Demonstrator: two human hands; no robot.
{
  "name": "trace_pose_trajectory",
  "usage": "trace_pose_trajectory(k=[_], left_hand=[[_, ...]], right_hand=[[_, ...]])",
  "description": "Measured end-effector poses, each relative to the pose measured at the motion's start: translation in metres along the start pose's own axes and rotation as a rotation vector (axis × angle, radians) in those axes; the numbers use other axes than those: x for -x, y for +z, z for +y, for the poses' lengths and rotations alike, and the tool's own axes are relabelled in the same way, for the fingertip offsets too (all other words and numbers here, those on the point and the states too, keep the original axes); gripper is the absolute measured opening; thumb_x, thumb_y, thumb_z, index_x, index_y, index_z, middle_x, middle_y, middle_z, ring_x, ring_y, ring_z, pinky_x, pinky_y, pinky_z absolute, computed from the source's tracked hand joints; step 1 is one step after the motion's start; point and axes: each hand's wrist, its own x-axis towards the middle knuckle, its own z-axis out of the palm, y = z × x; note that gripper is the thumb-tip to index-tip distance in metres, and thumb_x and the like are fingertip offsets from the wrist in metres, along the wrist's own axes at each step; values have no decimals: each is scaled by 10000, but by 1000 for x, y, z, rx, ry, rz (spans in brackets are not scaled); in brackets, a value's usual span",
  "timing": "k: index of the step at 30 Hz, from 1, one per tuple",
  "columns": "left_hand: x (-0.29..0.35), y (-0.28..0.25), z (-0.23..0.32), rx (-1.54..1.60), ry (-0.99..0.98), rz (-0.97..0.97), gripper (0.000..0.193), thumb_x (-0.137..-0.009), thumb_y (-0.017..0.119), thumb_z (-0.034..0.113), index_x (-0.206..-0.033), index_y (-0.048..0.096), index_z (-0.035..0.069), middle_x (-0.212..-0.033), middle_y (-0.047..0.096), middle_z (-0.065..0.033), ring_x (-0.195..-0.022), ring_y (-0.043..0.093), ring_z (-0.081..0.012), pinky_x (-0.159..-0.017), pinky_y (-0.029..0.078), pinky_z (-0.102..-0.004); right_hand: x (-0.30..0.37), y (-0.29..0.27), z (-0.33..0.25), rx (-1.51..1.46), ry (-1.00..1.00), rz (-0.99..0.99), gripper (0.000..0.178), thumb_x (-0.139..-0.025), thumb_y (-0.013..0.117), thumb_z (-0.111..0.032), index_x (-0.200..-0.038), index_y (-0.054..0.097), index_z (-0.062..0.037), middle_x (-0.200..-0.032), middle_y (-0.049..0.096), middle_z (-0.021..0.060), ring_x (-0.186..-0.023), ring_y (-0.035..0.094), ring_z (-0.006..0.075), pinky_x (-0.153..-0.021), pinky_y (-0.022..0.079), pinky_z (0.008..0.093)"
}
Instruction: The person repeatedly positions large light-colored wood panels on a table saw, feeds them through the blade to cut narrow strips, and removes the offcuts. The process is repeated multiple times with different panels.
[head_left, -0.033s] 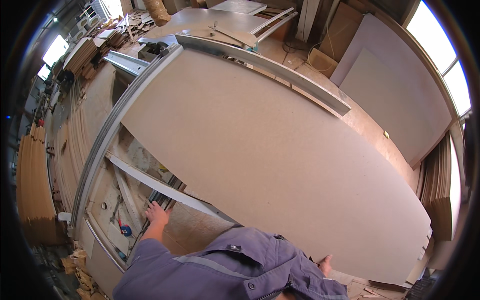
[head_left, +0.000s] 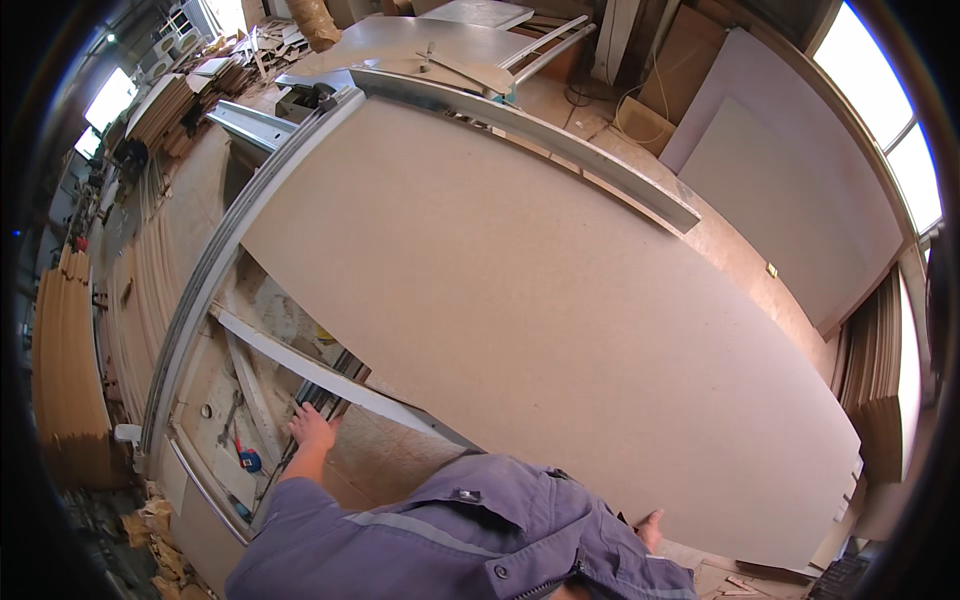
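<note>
A large beige board (head_left: 540,310) lies flat across a sliding-table saw, its long side running from the far left down to the near right. My right hand (head_left: 650,530) is at the board's near edge, thumb by the rim; its other fingers are mostly hidden. To the left of the board, my left hand (head_left: 314,428) is open with fingers spread, beside dark metal rails (head_left: 322,388) below a white crossbar (head_left: 330,378). It holds nothing that I can see. The board's far edge lies along a metal fence (head_left: 560,140).
A long metal rail (head_left: 225,250) curves along the left side. A blue-and-red tape measure (head_left: 249,459) lies below the frame. Stacked wood strips (head_left: 70,350) stand at far left. Sheets (head_left: 790,200) lean against the right wall, with a panel stack (head_left: 870,385) nearer.
</note>
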Motion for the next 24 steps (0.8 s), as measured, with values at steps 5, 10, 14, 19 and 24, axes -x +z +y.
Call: trace_pose_trajectory(k=[5, 10, 14, 19, 24], left_hand=[[8, -6, -4, 20, -28, -41, 876, -798, 726, 560, -1357, 354, -4, -1365, 485, -211, -1259, 474, -361, -1075, 315, -457], [12, -6, -7, 5, -60, -95, 911, -813, 716, 552, -1400, 310, -14, -1408, 452, -211, -1281, 455, -360, -1088, 305, -456], [14, -9, -4, -15, -82, -145, 879, -844, 692, 542, -1405, 302, -10, -1424, 433, -208, -1296, 433, -359, -1092, 301, -453], [23, -18, -1, -5, -84, -156, 847, -853, 687, 533, -1393, 315, -3, -1414, 438, -208, -1290, 436, -356, -1081, 305, -451], [25, -12, -7, 33, -88, -112, 850, -820, 725, 514, -1376, 336, 2, -1392, 458, -207, -1275, 454, -354, -1074, 310, -454]], right_hand=[[-19, -10, -2, 142, -105, 79, 710, -944, 575, -568, -1199, 585, 95, -1105, 662, 138, -890, 633, 241, -729, 532, 381], [0, -8, -12, 178, -163, 75, 754, -943, 585, -560, -1242, 562, 132, -1178, 646, 159, -986, 618, 238, -857, 509, 380], [0, -6, -18, 125, -123, 64, 753, -943, 588, -557, -1239, 569, 134, -1194, 643, 161, -1015, 610, 244, -906, 489, 387], [-23, -19, -9, 138, -139, 136, 749, -929, 598, -573, -1184, 609, 131, -1150, 664, 156, -1015, 604, 229, -910, 482, 372], [-28, -18, -11, 229, -227, 116, 773, -916, 589, -609, -1160, 630, 123, -1138, 671, 159, -1015, 601, 216, -915, 472, 350]])
